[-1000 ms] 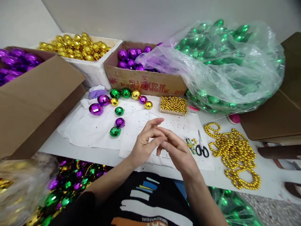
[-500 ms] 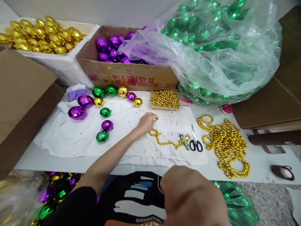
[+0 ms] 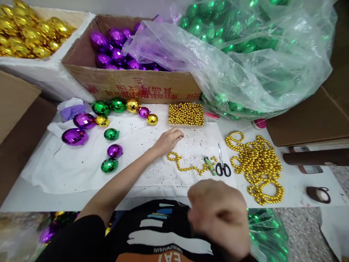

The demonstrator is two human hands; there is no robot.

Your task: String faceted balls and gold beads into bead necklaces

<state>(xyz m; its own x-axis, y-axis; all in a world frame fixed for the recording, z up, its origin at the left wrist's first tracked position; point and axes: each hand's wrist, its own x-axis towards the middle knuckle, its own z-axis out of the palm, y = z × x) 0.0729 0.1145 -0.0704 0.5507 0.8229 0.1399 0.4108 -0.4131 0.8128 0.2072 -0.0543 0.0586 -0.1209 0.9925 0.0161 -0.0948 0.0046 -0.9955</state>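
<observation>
Left hand (image 3: 169,141) lowered to the white cloth (image 3: 147,145), fingers bent; whether the thin sliver beside the fingertips is gripped cannot be told. Right hand (image 3: 219,218) raised before the torso, seemingly curled, blurred; grip unreadable. Hands, joined one second ago, now parted; gold bead strand (image 3: 188,168) exposed on cloth.

"How clear is the right hand (image 3: 219,218)?"
"Blurred; whether it grips anything, I can't tell."
"And by the left hand (image 3: 168,141)?"
"A thin thing (image 3: 187,137), too small to name."
"Anything cut off?"
"The white foam box (image 3: 40,74), by the left edge."
</observation>
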